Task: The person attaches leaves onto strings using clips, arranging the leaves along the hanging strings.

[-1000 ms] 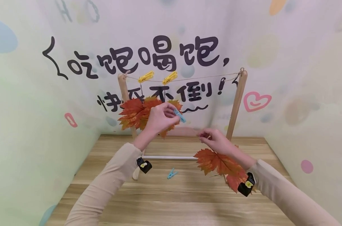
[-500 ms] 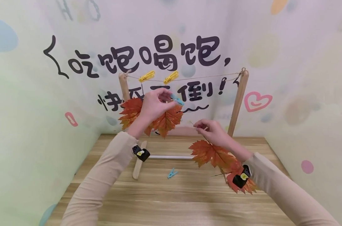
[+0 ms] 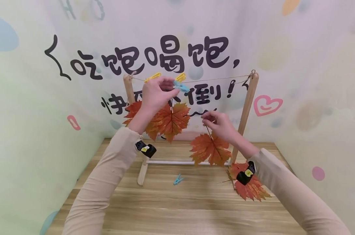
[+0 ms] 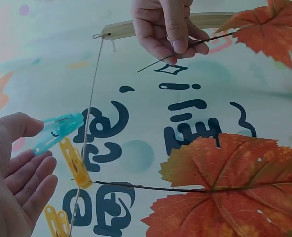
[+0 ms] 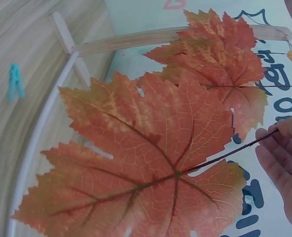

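Note:
My left hand (image 3: 157, 94) pinches a light blue clothespin (image 4: 59, 131) by its handle end, close beside the string (image 4: 88, 116). In the right hand (image 3: 221, 125) is the thin dark stem of an orange-red maple leaf (image 3: 211, 148), which hangs down below the fingers. Two yellow clothespins, one of them the nearer yellow clothespin (image 4: 74, 164), clip stems of other maple leaves to the string. One hanging leaf (image 3: 172, 122) shows fully behind the left forearm; another is partly covered by that arm.
The string runs between two wooden posts, with the right post (image 3: 245, 114) beyond my right hand. A white rod (image 3: 171, 162) joins them low down. On the wooden table (image 3: 165, 209) lie a second blue clothespin (image 3: 178, 179) and another maple leaf (image 3: 249, 187), under the right wrist.
The left hand has risen with the blue clothespin from in front of the hanging leaves to the string. My right hand has lifted its leaf upward and slightly left.

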Action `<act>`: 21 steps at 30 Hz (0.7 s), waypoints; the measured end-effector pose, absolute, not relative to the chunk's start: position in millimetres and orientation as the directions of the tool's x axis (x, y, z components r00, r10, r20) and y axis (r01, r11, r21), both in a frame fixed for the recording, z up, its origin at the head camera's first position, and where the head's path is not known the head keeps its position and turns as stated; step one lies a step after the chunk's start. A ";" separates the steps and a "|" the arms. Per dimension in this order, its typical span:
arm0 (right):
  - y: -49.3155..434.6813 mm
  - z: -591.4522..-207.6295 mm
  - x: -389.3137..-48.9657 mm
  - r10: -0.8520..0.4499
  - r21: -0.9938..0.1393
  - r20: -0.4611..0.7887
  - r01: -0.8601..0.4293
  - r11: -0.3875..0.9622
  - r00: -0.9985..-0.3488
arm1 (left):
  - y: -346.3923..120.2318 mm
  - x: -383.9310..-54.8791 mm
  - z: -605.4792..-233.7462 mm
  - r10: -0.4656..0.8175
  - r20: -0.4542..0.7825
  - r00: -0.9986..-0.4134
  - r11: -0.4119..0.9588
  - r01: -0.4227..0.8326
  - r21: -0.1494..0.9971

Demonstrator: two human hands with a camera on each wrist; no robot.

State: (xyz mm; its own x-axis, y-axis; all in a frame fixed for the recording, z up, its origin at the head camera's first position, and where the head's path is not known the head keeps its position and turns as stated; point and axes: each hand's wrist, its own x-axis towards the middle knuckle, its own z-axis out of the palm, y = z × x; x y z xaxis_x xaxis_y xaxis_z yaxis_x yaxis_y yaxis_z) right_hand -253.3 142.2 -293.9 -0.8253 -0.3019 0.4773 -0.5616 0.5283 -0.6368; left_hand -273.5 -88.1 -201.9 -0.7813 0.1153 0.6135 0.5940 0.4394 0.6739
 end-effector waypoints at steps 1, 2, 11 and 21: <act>141.4 -291.9 -254.9 -0.290 -0.635 0.486 -0.561 0.531 -0.824 | -87.4 -273.9 -200.0 0.111 0.615 -0.781 0.437 0.594 0.675; 140.5 -289.4 -256.1 -0.280 -0.632 0.499 -0.566 0.529 -0.820 | -86.5 -274.0 -198.1 0.108 0.619 -0.778 0.434 0.597 0.675; 133.9 -267.2 -269.2 -0.176 -0.612 0.592 -0.581 0.537 -0.786 | -77.3 -280.6 -182.0 0.104 0.622 -0.776 0.394 0.606 0.691; 124.0 -249.3 -278.8 -0.065 -0.642 0.611 -0.541 0.543 -0.789 | -75.2 -291.5 -168.1 0.147 0.613 -0.776 0.340 0.622 0.706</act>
